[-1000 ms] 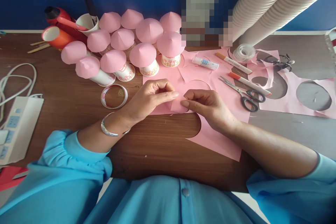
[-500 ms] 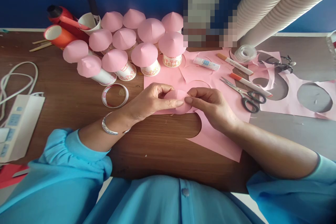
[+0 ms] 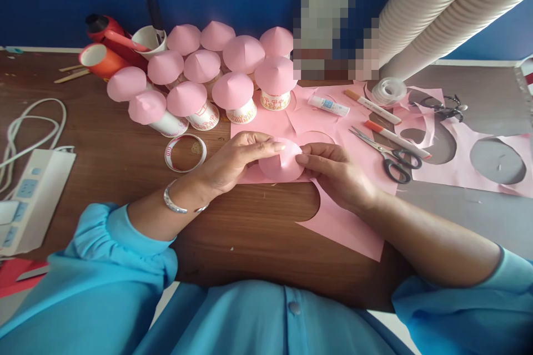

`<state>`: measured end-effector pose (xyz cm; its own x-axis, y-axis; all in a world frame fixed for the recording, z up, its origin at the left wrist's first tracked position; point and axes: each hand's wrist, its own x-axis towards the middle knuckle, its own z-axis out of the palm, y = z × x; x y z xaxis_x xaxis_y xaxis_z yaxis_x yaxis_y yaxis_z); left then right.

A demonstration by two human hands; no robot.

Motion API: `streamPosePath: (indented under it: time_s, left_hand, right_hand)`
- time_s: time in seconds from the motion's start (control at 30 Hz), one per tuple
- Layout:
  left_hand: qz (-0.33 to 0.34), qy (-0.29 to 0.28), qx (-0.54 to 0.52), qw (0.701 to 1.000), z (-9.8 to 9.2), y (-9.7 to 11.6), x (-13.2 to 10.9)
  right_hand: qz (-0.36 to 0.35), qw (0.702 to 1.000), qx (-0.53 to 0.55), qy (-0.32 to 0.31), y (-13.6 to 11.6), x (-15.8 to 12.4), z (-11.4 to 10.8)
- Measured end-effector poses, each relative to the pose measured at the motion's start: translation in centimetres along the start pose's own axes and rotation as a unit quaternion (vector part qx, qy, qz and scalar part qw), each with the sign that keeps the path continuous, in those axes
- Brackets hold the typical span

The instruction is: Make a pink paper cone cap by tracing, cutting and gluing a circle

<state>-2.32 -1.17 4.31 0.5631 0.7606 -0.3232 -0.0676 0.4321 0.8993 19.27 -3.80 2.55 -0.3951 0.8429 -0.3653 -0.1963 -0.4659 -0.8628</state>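
Between my hands is a pink paper cone (image 3: 278,165), shallow and round, its seam facing me. My left hand (image 3: 237,158) pinches its upper left edge, with the thumb lying along the top. At the right rim, the thumb and forefinger of my right hand (image 3: 339,172) grip the paper. Beneath the cone lies a pink paper sheet (image 3: 260,122) with rounded cut-outs. Just beyond my left hand stand several decorated paper cups (image 3: 242,111) capped with pink paper cones (image 3: 232,90). A white paper ring (image 3: 185,152) rests left of my left hand.
Right of my right hand lie scissors (image 3: 387,155), two markers (image 3: 372,106), a glue stick (image 3: 328,105), a tape roll (image 3: 389,90) and pink scraps (image 3: 458,144). Far left are a power strip (image 3: 41,199) and its cable. A red glue gun (image 3: 112,39) and white cup (image 3: 150,41) stand behind.
The cone has turned in my hands, and more of its surface now faces me. My left thumb has shifted up over its top. The view has moved slightly.
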Motion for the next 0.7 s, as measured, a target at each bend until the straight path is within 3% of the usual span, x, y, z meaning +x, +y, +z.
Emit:
streamPosePath:
  time_s: [0.2, 0.5, 0.7]
  left_hand:
    - [-0.022, 0.047, 0.011, 0.999, 0.28, -0.09, -0.17]
    - [-0.066, 0.046, -0.051, 0.995, 0.48, -0.17, -0.14]
    - [-0.015, 0.050, -0.072, 0.996, 0.68, -0.60, -0.03]
  right_hand:
    - [-0.001, 0.998, 0.066, 0.006, -0.49, 0.12, 0.32]
    - [0.005, 0.998, 0.059, 0.014, -0.49, 0.04, 0.35]
    - [0.036, 0.997, 0.066, 0.002, -0.14, -0.20, 0.65]
